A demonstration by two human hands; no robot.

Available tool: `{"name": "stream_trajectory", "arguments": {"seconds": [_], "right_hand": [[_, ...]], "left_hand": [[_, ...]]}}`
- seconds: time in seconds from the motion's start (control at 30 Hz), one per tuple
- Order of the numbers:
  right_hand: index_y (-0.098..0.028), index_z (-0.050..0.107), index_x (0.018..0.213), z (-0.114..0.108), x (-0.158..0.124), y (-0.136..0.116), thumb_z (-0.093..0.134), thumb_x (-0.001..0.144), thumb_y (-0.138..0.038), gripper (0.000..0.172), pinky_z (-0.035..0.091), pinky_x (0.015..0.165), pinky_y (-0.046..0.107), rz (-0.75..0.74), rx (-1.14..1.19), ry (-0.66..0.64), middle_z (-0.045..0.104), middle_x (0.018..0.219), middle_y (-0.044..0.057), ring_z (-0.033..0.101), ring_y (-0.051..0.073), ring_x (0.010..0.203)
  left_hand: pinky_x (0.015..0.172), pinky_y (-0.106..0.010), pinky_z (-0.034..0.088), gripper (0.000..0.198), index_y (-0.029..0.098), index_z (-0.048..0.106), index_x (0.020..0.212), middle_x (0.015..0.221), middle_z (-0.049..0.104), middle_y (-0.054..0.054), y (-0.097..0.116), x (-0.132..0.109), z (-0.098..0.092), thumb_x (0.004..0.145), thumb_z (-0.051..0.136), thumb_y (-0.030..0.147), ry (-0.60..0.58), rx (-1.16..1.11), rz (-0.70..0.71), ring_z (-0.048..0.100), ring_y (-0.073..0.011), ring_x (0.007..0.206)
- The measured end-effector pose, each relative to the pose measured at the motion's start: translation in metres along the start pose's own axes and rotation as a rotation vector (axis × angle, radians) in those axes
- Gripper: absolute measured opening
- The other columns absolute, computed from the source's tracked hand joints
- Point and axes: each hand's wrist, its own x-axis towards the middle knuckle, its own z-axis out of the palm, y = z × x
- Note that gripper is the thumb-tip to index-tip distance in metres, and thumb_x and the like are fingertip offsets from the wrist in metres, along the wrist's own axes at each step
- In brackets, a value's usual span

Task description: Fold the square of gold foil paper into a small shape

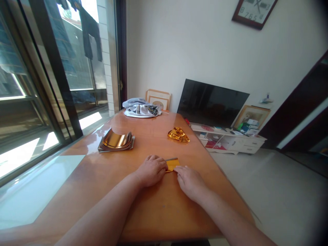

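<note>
A small folded piece of gold paper (172,164) lies on the wooden table (153,212) between my two hands. My left hand (151,169) rests on its left part with the fingers curled down over it. My right hand (190,181) presses its fingertips on the paper's right edge. Further back on the table lies a folded gold paper shape (178,134). To the left sits a curled stack of gold paper sheets (116,140).
A bundle of grey cloth (141,108) lies at the table's far end. A dark TV screen (211,102) leans on a low white cabinet (230,138) to the right. Glass sliding doors (38,85) run along the left. Pale floor lies right of the table.
</note>
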Motion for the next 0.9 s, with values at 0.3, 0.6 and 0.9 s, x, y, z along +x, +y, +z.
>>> {"name": "stream_trajectory", "arguments": {"seconds": [0.3, 0.6, 0.9], "right_hand": [[-0.011, 0.060, 0.136, 0.005, -0.004, -0.005, 0.035, 0.095, -0.015, 0.049, 0.034, 0.116, 0.037, 0.015, -0.059, -0.035, 0.059, 0.142, 0.014, 0.055, 0.024, 0.130], [-0.013, 0.052, 0.146, 0.001, -0.011, -0.010, 0.033, 0.100, -0.024, 0.050, 0.027, 0.120, 0.047, -0.065, -0.143, -0.089, 0.050, 0.149, 0.019, 0.045, 0.029, 0.140], [-0.031, 0.046, 0.149, -0.015, -0.012, -0.016, 0.035, 0.102, -0.035, 0.049, 0.021, 0.116, 0.059, -0.117, -0.145, -0.198, 0.051, 0.147, 0.017, 0.043, 0.033, 0.139]], "left_hand": [[0.110, -0.049, 0.026, 0.029, 0.032, 0.072, 0.095, 0.110, 0.070, -0.002, 0.000, 0.003, -0.001, 0.096, 0.043, 0.038, 0.026, 0.037, -0.088, 0.050, -0.0268, 0.114], [0.114, -0.058, 0.017, 0.017, 0.034, 0.073, 0.091, 0.114, 0.067, -0.001, -0.005, 0.004, 0.003, 0.085, 0.058, 0.032, 0.037, 0.026, -0.149, 0.047, -0.0295, 0.120], [0.110, -0.051, 0.027, 0.023, 0.035, 0.074, 0.095, 0.117, 0.066, -0.001, -0.015, 0.006, 0.007, 0.083, 0.056, 0.029, 0.024, 0.001, -0.166, 0.049, -0.0283, 0.118]]}}
